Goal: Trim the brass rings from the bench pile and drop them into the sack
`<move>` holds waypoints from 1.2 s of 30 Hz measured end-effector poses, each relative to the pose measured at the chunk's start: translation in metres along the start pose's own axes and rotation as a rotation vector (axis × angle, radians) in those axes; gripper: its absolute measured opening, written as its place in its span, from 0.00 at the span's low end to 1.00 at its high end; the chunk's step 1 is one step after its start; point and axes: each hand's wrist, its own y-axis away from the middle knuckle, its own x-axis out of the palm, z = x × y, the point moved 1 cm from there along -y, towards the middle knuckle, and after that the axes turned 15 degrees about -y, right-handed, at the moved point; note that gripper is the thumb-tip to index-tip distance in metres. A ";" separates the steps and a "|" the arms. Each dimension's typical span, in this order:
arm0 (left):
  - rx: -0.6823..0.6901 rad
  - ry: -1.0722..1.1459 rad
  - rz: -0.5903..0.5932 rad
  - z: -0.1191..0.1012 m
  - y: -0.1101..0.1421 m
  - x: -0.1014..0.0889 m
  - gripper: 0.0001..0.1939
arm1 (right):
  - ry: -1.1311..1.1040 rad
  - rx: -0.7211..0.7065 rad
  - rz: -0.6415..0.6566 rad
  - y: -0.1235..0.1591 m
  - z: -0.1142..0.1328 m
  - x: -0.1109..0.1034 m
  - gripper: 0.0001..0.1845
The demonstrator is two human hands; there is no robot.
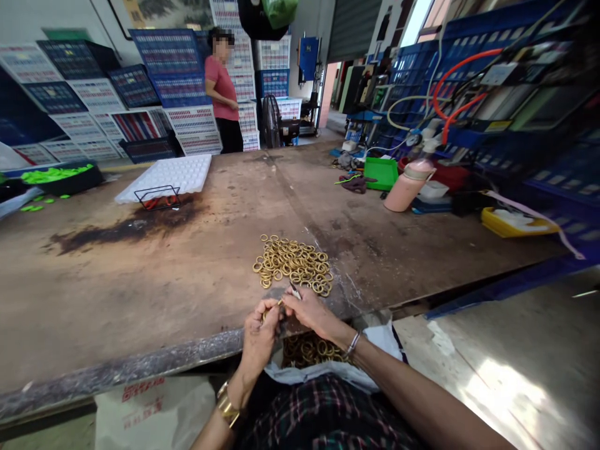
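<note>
Close to the table's front edge, my left hand (pixel 259 326) is closed, its fingertips pinching a brass-coloured ring (pixel 280 303). My right hand (pixel 310 309) meets it there, closed around a slim pen-like tool (pixel 295 290) whose dark end sticks up past the fingers. What the tool's other end looks like is hidden by the hand. Just beyond both hands lies a loose pile of brass rings (pixel 295 259) on the wooden table. Below the edge, under my right wrist, more rings (pixel 312 349) fill an open white sack (pixel 382 340).
A white moulded tray (pixel 182 172) rests tilted at the table's far left, near a bowl of green pieces (pixel 60 178). On the right stand a pink bottle (pixel 407 187), a green tray (pixel 380 173) and a yellow tray (pixel 515 225). A person (pixel 224 94) stands behind the table.
</note>
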 end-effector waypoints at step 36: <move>-0.055 0.318 0.087 -0.007 0.004 0.002 0.14 | 0.988 -0.368 0.018 0.014 -0.001 0.000 0.07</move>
